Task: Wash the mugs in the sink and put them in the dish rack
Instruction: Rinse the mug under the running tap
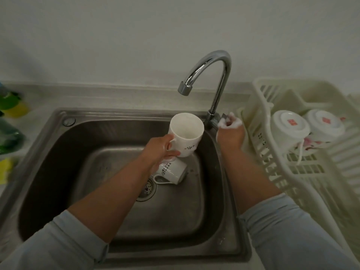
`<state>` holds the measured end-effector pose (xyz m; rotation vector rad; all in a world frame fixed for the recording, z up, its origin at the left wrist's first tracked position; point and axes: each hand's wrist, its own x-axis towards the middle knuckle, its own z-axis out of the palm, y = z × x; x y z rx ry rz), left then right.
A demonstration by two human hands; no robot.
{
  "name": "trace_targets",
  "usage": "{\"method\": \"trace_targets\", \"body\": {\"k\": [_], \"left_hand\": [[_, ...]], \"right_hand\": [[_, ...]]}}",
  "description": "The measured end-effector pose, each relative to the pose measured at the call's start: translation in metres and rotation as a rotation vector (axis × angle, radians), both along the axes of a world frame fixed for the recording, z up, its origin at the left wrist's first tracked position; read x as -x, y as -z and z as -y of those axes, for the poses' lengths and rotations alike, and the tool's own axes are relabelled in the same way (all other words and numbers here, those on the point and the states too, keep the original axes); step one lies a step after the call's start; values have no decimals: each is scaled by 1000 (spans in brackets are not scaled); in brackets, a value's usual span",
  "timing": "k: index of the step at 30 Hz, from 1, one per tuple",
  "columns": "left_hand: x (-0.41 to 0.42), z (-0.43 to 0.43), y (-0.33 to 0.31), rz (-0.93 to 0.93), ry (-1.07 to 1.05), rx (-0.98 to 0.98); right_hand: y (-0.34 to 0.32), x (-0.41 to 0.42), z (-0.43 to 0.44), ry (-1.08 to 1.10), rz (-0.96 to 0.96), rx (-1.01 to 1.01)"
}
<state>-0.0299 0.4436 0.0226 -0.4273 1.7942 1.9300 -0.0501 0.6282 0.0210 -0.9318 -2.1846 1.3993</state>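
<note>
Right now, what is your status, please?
Left hand grips mug over sink. Right hand, soapy, grips tap lever. Second mug lies in sink.

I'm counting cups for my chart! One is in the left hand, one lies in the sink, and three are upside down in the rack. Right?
Almost. The head view shows two upside down in the dish rack, not three: the nearer cup and the farther cup. The rest is right: the left hand holds one cup, and a second cup lies in the sink.

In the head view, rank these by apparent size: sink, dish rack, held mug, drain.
1. sink, largest
2. dish rack, though cut off at the frame edge
3. held mug
4. drain, smallest, partly hidden
</note>
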Motion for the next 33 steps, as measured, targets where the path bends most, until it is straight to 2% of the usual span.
{"method": "trace_targets", "body": {"k": [4, 18, 33], "left_hand": [[8, 7, 9, 0, -17, 47], [15, 8, 17, 60, 52, -13], [7, 13, 19, 94, 15, 37]], "right_hand": [[-2, 16, -6, 42, 37, -14], [3, 32, -18, 84, 94, -67], [2, 20, -10, -2, 129, -190]]}}
